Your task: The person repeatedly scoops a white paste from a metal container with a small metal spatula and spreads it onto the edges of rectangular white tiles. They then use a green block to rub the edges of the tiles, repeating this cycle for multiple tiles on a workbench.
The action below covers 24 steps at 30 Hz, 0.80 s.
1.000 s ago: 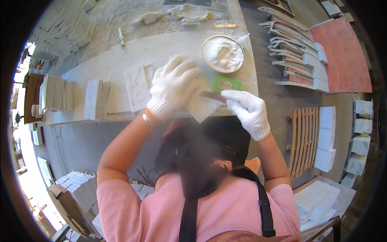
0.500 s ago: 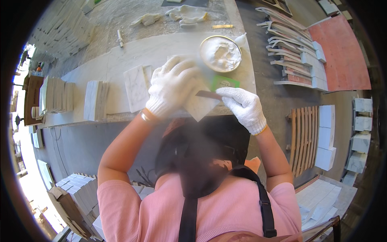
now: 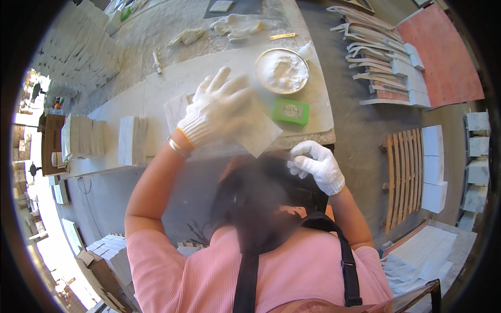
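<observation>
My left hand, in a white knit glove, is spread over a pale square tile; haze blurs its fingers and whatever contact they have with the tile. One corner of the tile points toward me past the table's near edge. Lower to the right, my right hand, gloved too, has its fingers curled together, level with the dark apron. Whatever it pinches cannot be made out against the dark cloth. Partly covered by my left wrist, a veined marble tile lies on the table.
A round tub of white paste stands beyond a green box. Upright tile stacks line the table's left. Loose gloves and a yellow strip lie farther back. A slatted wooden pallet stands on the right.
My right hand has drawn back toward me, away from the tile; the dark flat strip it held no longer shows clearly. My left fingers have spread. The green box is now uncovered.
</observation>
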Motion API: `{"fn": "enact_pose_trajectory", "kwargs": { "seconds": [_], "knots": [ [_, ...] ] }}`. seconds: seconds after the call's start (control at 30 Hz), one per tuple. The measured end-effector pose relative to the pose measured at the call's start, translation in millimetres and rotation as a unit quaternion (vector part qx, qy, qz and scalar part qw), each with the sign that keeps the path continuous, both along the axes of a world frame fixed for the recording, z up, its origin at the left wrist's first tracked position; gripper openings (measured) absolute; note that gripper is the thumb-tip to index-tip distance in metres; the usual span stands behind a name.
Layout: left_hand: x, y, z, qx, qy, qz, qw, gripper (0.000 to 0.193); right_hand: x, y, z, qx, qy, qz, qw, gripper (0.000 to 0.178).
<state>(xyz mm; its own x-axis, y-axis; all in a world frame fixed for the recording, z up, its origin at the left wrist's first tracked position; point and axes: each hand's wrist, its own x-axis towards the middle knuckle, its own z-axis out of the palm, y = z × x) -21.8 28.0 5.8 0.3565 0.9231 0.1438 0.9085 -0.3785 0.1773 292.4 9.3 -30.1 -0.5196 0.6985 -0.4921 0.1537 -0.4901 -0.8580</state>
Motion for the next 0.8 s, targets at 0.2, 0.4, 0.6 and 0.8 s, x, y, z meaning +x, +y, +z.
{"fn": "enact_pose_trajectory", "kwargs": {
  "seconds": [0.2, 0.4, 0.6, 0.8],
  "knots": [
    [-3.4, 38.6, 12.0, -0.128, 0.041, -0.152, 0.979, 0.066, -32.8, -17.3, -16.9, -0.001, 0.124, 0.024, 0.992, 0.016],
    [1.5, 42.7, 26.7, -0.124, -0.052, -0.148, 0.98, 0.042, -43.6, -13.0, -3.1, 0.077, 0.121, 0.006, 0.99, 0.012],
    [-4.2, 19.9, 41.7, 0.018, -0.139, -0.112, 0.984, 0.026, -21.6, 9.7, 12.8, 0.184, 0.154, -0.051, 0.969, 0.012],
    [-5.8, 11.7, 35.9, 0.085, -0.112, -0.114, 0.984, 0.028, -12.0, 45.7, 45.2, 0.244, 0.047, -0.04, 0.968, 0.014]
  ]
}}
